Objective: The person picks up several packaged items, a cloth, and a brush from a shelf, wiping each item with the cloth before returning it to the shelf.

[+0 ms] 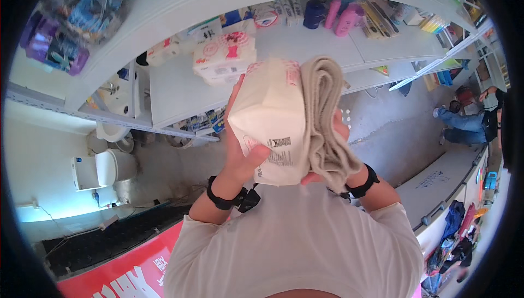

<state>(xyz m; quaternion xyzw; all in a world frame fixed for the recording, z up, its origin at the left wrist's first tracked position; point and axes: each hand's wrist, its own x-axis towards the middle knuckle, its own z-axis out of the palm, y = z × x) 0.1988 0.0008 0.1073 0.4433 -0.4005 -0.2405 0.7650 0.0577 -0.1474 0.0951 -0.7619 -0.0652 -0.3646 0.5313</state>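
Note:
Between my two hands, in front of my chest, is a white plastic-wrapped tissue pack [268,109] with pink print and a printed code. A folded beige cloth [323,114] is pressed against its right side. My left hand [241,154] grips the pack from the left, its thumb on the near face. On the other side my right hand [342,128] holds the cloth against the pack; the cloth hides most of that hand. Just beyond them, similar tissue packs [225,56] lie stacked on a white metal shelf [184,93].
Pink bottles [348,19], a dark blue container [314,13] and small cartons line the back of the shelf. A white toilet [116,167] and a washbasin [118,101] stand at left. At right, a person in jeans [462,124] is beyond a chest freezer [438,179].

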